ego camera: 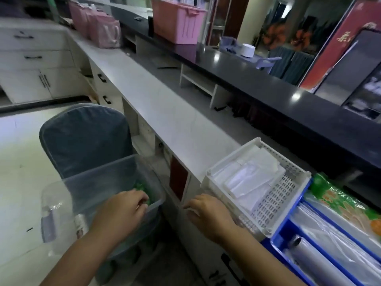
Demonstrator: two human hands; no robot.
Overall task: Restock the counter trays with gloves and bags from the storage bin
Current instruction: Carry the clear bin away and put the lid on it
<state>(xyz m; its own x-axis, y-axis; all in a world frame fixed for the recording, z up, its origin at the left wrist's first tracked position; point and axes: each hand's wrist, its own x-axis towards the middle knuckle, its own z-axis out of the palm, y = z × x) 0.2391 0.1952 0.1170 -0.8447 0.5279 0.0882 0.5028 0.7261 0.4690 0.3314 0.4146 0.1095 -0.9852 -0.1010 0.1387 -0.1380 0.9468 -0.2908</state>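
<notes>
A clear plastic storage bin rests on a grey chair at lower left. My left hand reaches into the bin, fingers curled on a green packet at its right end. My right hand hovers at the counter's front edge, fingers bent, beside the near corner of a white perforated tray. That tray holds flat packs of clear plastic gloves or bags. A blue tray to its right holds rolls of clear bags and a green printed pack.
The grey chair stands against the long white counter. A raised black counter runs behind, carrying a pink crate. Pink bags sit at the far end. White drawers line the left wall.
</notes>
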